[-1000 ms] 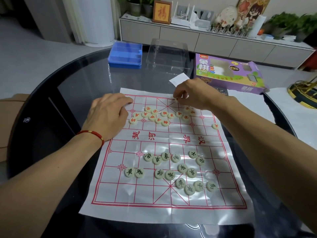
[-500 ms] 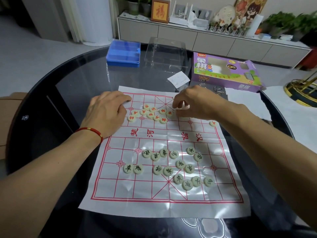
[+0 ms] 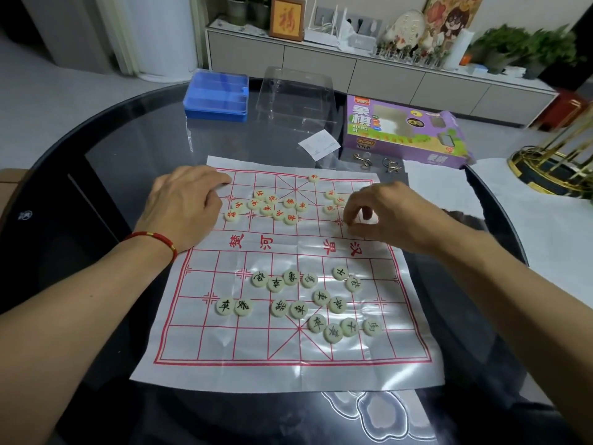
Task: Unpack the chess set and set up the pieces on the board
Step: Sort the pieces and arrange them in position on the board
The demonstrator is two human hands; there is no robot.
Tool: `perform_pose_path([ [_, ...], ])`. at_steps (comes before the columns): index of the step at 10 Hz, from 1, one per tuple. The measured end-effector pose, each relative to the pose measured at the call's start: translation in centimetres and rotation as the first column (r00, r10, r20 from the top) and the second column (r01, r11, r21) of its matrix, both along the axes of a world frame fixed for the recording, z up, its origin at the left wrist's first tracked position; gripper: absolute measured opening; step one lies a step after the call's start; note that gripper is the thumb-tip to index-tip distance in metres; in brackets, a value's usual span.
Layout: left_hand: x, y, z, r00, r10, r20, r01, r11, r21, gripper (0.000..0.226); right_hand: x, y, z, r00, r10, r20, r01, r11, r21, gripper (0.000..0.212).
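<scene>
Board: the chess board, a thin white sheet with a red grid, lies flat on the dark round glass table.
Left hand: the left hand rests palm down on the far left corner of the board, with the fingers together and stretched flat; it holds no piece. A red cord bracelet is around its wrist.
Right hand: the right hand is over the far right part of the board, its fingertips pinched on one pale piece.
Red pieces: the red-marked pieces lie in a loose group on the far half, just beside the left hand; one single piece lies alone on the far edge line.
Black pieces: the black-marked pieces are scattered on the near half, not in order.
Behind the board: a purple box, a blue plastic case, a clear plastic tray and a small white paper.
</scene>
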State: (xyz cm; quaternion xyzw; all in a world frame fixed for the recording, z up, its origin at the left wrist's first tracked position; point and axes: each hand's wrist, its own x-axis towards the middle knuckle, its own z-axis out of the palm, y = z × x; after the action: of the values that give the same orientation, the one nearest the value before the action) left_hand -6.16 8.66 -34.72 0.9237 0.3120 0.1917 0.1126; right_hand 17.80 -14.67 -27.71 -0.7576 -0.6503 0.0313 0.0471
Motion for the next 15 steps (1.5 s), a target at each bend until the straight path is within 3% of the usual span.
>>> perform_pose_path([
  [4, 0.0, -0.2, 0.4, 1.0, 0.005, 0.001, -0.005, 1.0, -0.02, 0.034, 0.1, -0.4, -1.5, 0.999, -0.013, 0.046, 0.008, 0.994, 0.105, 0.019],
  [9, 0.0, -0.6, 0.8, 1.0, 0.002, -0.004, -0.003, 1.0, -0.03, 0.034, 0.2, 0.0, -2.1, 0.998, -0.003, 0.063, -0.004, 0.993, 0.116, 0.016],
  [11, -0.1, -0.7, 0.9, 1.0, 0.007, -0.005, -0.007, 0.999, -0.034, 0.035, -0.4, 1.7, -1.6, 0.994, -0.047, 0.101, 0.023, 0.973, 0.232, 0.024],
  [14, -0.1, -0.6, 0.8, 1.0, 0.005, -0.009, -0.005, 0.999, -0.036, 0.034, -1.0, 3.9, -2.4, 0.97, -0.068, 0.235, 0.03, 0.987, 0.161, 0.022],
  [15, -0.1, -0.6, 0.8, 1.0, 0.006, -0.013, -0.006, 0.999, -0.035, 0.034, -0.8, 4.0, -1.8, 0.983, -0.058, 0.175, 0.025, 0.983, 0.183, 0.019],
])
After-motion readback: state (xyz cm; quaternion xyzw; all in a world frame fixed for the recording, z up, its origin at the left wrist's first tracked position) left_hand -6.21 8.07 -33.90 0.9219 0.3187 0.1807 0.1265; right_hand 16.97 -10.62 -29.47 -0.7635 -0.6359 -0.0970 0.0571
